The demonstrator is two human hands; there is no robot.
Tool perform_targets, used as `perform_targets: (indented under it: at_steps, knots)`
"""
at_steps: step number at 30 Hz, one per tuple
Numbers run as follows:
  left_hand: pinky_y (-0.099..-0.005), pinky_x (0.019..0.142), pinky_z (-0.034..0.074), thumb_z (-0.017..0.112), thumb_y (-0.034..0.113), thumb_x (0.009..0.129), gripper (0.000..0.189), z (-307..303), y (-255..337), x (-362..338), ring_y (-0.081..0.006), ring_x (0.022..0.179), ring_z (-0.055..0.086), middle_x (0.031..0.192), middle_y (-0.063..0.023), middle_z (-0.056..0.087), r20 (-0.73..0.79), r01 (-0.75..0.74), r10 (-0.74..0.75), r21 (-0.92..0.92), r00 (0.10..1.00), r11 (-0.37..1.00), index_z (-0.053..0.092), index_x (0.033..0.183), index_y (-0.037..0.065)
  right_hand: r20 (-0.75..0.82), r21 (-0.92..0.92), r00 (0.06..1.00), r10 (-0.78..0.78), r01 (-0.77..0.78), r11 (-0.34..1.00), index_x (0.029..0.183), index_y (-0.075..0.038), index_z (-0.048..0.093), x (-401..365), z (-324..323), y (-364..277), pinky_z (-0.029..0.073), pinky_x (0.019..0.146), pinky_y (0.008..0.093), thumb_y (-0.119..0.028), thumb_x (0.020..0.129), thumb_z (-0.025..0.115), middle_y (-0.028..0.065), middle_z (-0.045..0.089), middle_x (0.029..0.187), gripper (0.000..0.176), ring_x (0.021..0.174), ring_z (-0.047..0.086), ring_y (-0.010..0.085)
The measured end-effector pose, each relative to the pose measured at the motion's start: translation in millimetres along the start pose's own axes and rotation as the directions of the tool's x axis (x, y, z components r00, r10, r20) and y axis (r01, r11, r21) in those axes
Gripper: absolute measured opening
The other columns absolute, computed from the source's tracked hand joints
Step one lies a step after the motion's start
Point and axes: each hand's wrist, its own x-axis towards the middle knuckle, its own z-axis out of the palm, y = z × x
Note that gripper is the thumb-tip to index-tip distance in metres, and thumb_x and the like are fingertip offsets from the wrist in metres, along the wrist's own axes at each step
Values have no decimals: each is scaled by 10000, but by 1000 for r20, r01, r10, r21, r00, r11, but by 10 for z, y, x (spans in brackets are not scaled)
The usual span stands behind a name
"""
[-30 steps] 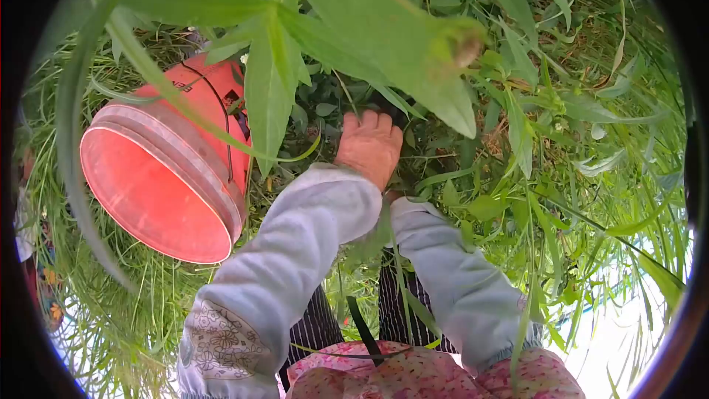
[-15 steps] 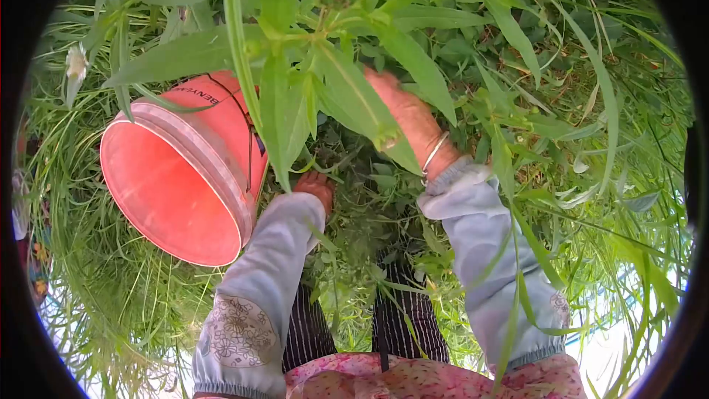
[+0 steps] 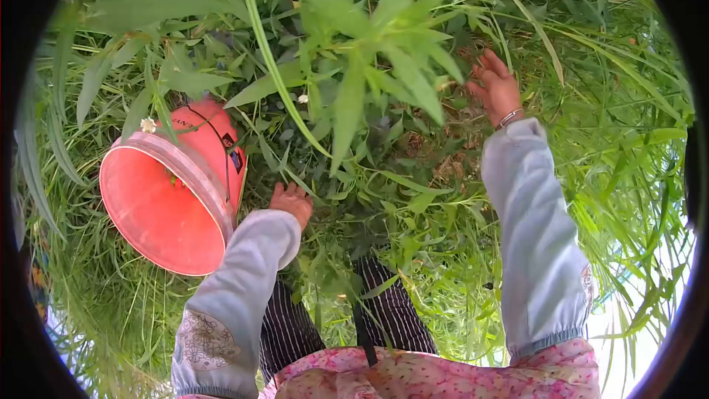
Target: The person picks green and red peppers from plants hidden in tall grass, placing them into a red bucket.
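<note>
A red bucket (image 3: 210, 155) lies tipped among the plants at the left, its mouth facing down and toward me, with a bit of green inside. Just right of it, my left hand (image 3: 292, 204) rests on low leaves, fingers apart and nothing held. Farther up on the right, my right hand (image 3: 496, 89) reaches over the greenery with its fingers spread and empty, a bracelet (image 3: 511, 117) at the wrist. Between the hands are leafy plants (image 3: 362, 177) and a patch of dry stems (image 3: 450, 155).
A tall leafy stem (image 3: 369, 52) rises close to the camera at top centre. Long grass (image 3: 620, 170) stands along the right side. My striped trouser legs (image 3: 391, 307) show at the bottom. Patterned cloth (image 3: 38, 281) is partly visible at the far left edge.
My right hand has moved right and slightly away from the centre, and its fingers are now clearly spread. My left hand has shifted slightly left. Green now shows inside the bucket.
</note>
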Motion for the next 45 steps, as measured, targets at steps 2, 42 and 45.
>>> perform_targets:
  at_steps: [2, 42, 45]
  knots:
    - [-441, 944, 357, 503, 93, 736, 307, -260, 85, -111, -267, 1150, 454, 1205, -146, 506, -15, -36, 36, -25, 999, 999, 598, 1026, 59, -68, -178, 996, 66, -77, 981, 1322, -65, 365, -228, -134, -65, 460, 854, 345, -88, 862, 471, 99, 484, 1258, 473, 1133, 486, 196]
    - [-364, 633, 546, 668, 191, 770, 294, -754, 589, 1336, -259, 852, 597, 941, -107, 595, 29, -319, -578, -812, 815, -489, 555, 1013, 70, 128, -357, 968, -217, 249, 900, 1220, -108, 480, -780, -781, 1350, 416, 888, 336, -201, 789, 585, 138, 591, 1106, 454, 1010, 567, 270]
    - [-360, 643, 550, 629, 181, 783, 227, -720, 529, 1092, -277, 811, 621, 886, -145, 605, 82, -241, -488, -791, 869, -563, 553, 956, 55, 225, -460, 973, -57, 158, 874, 1256, -118, 439, -718, -621, 1079, 416, 893, 346, -250, 784, 595, 153, 562, 1152, 514, 1049, 539, 298]
